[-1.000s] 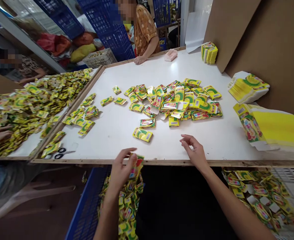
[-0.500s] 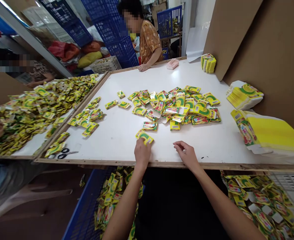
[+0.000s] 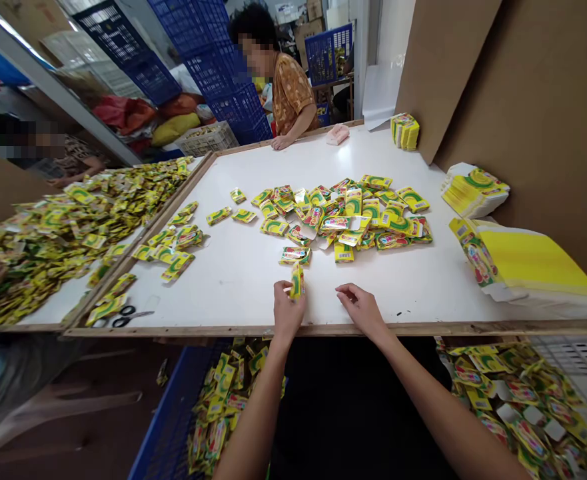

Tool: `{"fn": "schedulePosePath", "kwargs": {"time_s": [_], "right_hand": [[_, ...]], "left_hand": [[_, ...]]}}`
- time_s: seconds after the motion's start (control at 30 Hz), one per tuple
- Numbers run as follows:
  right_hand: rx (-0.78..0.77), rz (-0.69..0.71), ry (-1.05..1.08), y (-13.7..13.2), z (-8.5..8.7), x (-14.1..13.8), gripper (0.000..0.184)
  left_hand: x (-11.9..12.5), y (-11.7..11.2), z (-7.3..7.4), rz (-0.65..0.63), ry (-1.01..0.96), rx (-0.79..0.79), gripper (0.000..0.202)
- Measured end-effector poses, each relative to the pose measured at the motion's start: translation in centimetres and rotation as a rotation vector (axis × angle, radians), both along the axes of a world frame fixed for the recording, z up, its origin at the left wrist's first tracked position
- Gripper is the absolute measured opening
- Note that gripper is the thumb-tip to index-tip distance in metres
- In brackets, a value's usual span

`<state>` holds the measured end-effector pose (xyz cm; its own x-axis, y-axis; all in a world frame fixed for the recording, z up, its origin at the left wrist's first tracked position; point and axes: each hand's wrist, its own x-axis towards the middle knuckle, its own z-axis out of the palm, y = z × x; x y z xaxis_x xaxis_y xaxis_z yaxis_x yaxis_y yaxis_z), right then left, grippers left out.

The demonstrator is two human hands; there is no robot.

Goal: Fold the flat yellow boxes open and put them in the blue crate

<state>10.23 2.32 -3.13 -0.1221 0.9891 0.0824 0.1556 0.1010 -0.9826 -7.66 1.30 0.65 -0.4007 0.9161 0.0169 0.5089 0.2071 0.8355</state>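
Between the thumb and fingers of my left hand (image 3: 289, 308) is a small yellow-green carton (image 3: 297, 281), tipped up on its edge above the white table. My right hand (image 3: 360, 305) hovers to the right of it, fingers loosely bent and apart, with nothing seen in them. A flat-lying carton (image 3: 294, 255) is just beyond my left hand. Behind that spreads a loose pile of the same printed cartons (image 3: 353, 212), some showing white flaps.
Stacks of flat carton blanks (image 3: 538, 260) stand at the right by a cardboard sheet (image 3: 533, 133). Scissors (image 3: 126, 316) lie at the front left. A wooden edge strip (image 3: 163, 237) divides off a co-worker's carton heap (image 3: 63, 233). Another person (image 3: 293, 93) leans at the far edge. Filled crates flank my lap.
My left hand has picked up the carton that lay flat under its fingers and turned it on edge. My right hand stays nearly in place. The view has shifted slightly.
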Motion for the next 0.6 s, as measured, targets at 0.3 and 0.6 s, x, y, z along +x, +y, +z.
{"fn": "schedulePosePath", "kwargs": {"time_s": [0.3,0.6], "right_hand": [[-0.024,-0.095,0.206,0.0,0.3,0.5,0.037],[0.08,0.035,0.038,0.3,1.0,2.2,0.022]], "left_hand": [[6.0,-0.9,-1.3,-0.285,-0.559,0.123,0.044],[4.7,-0.2,-1.0,-0.494,-0.668,0.023,0.036]]}}
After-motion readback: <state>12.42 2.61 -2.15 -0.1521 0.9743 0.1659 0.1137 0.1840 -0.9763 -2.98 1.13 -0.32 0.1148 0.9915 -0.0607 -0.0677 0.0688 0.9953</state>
